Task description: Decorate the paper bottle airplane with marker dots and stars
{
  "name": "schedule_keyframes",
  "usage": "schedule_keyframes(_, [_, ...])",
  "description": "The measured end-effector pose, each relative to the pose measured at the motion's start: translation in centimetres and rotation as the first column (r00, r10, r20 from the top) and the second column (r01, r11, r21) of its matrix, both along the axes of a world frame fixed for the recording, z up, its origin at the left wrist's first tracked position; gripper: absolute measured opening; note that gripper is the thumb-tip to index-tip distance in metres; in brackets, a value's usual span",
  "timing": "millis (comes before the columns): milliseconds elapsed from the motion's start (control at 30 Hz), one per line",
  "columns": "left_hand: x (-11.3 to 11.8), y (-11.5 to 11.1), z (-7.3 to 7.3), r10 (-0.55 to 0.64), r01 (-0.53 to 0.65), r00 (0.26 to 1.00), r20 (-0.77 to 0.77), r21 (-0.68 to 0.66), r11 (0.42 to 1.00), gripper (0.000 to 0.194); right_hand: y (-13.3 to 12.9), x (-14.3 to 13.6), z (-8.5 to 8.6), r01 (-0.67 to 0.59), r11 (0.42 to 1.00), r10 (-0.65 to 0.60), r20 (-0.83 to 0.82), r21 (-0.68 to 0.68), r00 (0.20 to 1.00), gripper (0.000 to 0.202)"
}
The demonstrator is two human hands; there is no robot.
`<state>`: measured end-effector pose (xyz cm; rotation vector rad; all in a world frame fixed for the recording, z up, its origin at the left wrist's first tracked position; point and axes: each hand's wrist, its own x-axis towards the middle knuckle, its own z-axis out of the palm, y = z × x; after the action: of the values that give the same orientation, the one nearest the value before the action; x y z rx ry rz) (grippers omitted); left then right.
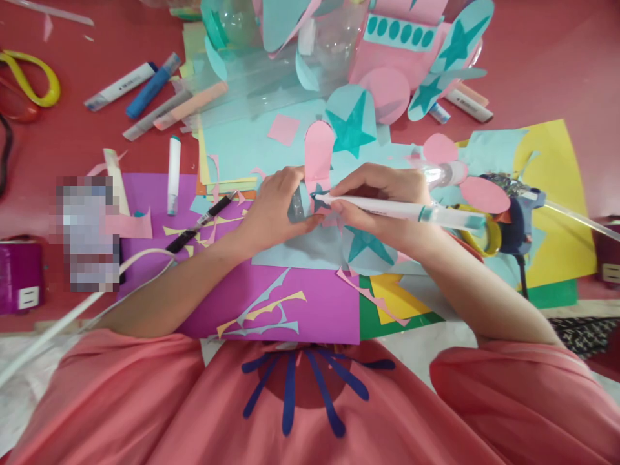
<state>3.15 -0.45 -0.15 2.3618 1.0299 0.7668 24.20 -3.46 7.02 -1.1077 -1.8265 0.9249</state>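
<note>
My right hand (pixel 382 194) is closed around a white marker (pixel 387 208) with a teal end. The marker's tip touches a small teal star (pixel 320 199) on a piece with a pink rounded strip (pixel 318 152). My left hand (pixel 278 210) grips this small piece from the left, its thumb below and fingers above; clear plastic shows beside the fingers. Just behind lies a light blue rounded piece bearing a large teal star (pixel 353 124). Another teal star (pixel 369 245) is on blue paper below my right hand.
Pink paper-covered model (pixel 402 58) and clear bottles stand at the back. Markers (pixel 154 84) and yellow-handled scissors (pixel 33 77) lie left. A glue gun (pixel 520 223) is at right. Purple paper (pixel 324 303) with scraps lies in front; a white cable (pixel 72 316) crosses the left.
</note>
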Motion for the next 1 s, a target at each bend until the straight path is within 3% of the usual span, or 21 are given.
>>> schedule_keyframes(400, [0.19,0.04,-0.05,0.045,-0.043,0.999,0.021,-0.096,0.994,0.048,-0.17,0.02,-0.51,0.036,0.999,-0.037,0.051,0.017,0.998,0.013])
schedule_keyframes(833, [0.29,0.07,-0.16,0.042,-0.039,0.998,0.036,-0.064,0.997,0.047,-0.03,-0.16,-0.4,0.036,0.999,-0.036,0.001,0.04,0.999,0.01])
schedule_keyframes(1000, [0.38,-0.1,0.49,0.041,-0.04,0.999,0.014,-0.043,0.998,0.045,-0.13,-0.19,-0.44,0.069,0.996,-0.069,-0.003,0.062,0.998,0.011])
